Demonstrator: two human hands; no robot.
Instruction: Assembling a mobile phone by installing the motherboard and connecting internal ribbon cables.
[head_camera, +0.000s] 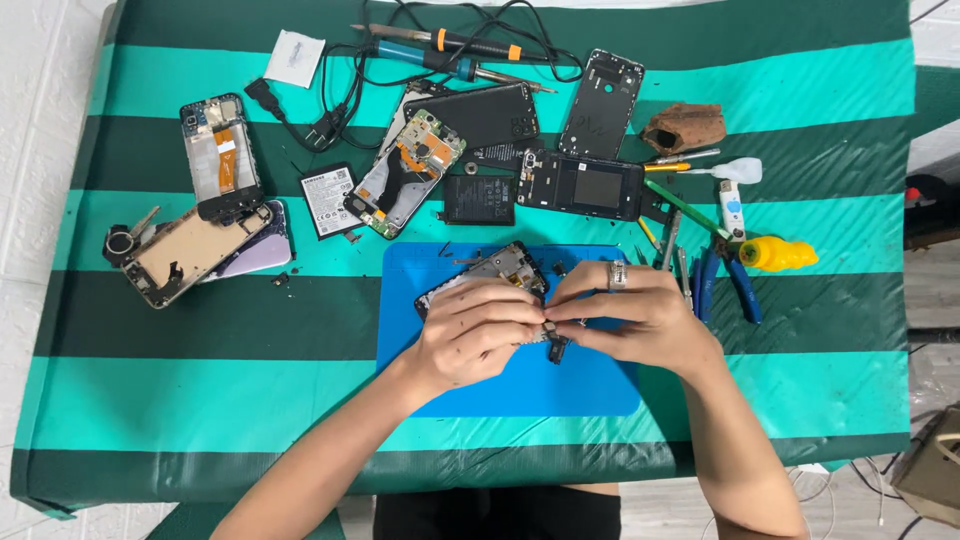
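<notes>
An opened phone frame (490, 272) lies tilted on a blue work mat (530, 385) in the middle of the striped table. My left hand (475, 330) rests over its lower part with fingers curled. My right hand (635, 320), with a ring on one finger, meets the left hand at the centre. Between both sets of fingertips sits a small dark phone part (555, 338), pinched from both sides. Most of that part is hidden by my fingers.
Several dismantled phones (405, 172) and back covers (600, 92) lie behind the mat, with a battery (328, 200) and a soldering iron (450, 48). Blue-handled pliers (735, 282), tweezers and a yellow bottle (778, 254) sit at the right. More phone frames (195, 250) rest at the left.
</notes>
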